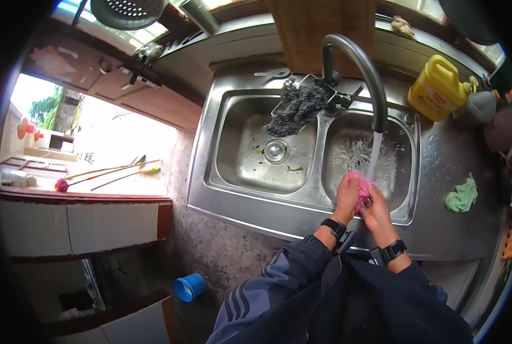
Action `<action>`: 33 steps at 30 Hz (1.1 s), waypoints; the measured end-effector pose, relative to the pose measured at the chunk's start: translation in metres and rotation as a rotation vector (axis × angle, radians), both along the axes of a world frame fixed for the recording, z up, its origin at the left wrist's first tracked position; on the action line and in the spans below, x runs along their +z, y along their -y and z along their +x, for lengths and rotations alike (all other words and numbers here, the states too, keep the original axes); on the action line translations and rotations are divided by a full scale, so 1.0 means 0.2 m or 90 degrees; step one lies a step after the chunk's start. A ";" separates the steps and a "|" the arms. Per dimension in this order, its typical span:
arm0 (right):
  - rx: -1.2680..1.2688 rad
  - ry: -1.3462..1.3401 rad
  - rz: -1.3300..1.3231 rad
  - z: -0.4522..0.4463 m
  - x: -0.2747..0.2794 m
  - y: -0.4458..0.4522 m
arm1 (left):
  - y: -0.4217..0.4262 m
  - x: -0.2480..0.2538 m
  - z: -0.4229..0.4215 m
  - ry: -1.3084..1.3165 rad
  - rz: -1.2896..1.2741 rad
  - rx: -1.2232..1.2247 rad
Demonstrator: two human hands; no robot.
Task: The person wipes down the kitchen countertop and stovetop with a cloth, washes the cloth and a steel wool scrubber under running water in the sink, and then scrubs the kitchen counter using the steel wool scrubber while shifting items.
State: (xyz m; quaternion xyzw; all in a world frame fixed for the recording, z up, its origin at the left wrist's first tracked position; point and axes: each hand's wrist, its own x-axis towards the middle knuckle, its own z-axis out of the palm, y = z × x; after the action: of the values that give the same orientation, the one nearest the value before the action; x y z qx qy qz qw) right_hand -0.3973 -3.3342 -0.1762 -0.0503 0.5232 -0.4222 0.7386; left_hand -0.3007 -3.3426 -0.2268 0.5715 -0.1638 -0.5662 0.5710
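Note:
Over the near part of the right sink basin (pixel 399 198), a pink cloth (pixel 359 187) is bunched between my two hands. My left hand (pixel 346 198) has its fingers wrapped round the cloth's left side. On the other side, my right hand (pixel 375 208) grips it with curled fingers. Water runs from the curved metal faucet (pixel 356 50) into the basin, just beyond the cloth. Part of the cloth is hidden by my fingers.
Dark mesh scrubbing material (pixel 299 106) hangs over the left basin (pixel 238 166), which has green scraps near its drain. A yellow jug (pixel 437 89) stands at the back right. A green cloth (pixel 462 196) lies on the right counter. A blue bucket (pixel 190 286) is on the floor.

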 end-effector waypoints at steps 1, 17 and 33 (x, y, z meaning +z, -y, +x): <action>0.005 -0.006 -0.015 0.02 0.02 -0.01 | 0.00 0.02 0.01 -0.166 0.029 0.029; 0.062 -0.040 -0.084 0.09 0.01 -0.02 | 0.06 -0.03 0.04 0.047 0.004 -0.058; -0.043 -0.159 -0.069 0.04 0.01 0.06 | -0.07 0.33 0.06 0.396 -0.192 -0.214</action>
State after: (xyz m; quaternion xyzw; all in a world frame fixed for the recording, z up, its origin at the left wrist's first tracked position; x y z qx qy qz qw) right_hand -0.3893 -3.3453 -0.1750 -0.1248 0.5890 -0.4651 0.6490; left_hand -0.2878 -3.3282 -0.1614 0.5909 -0.5019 -0.4208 0.4710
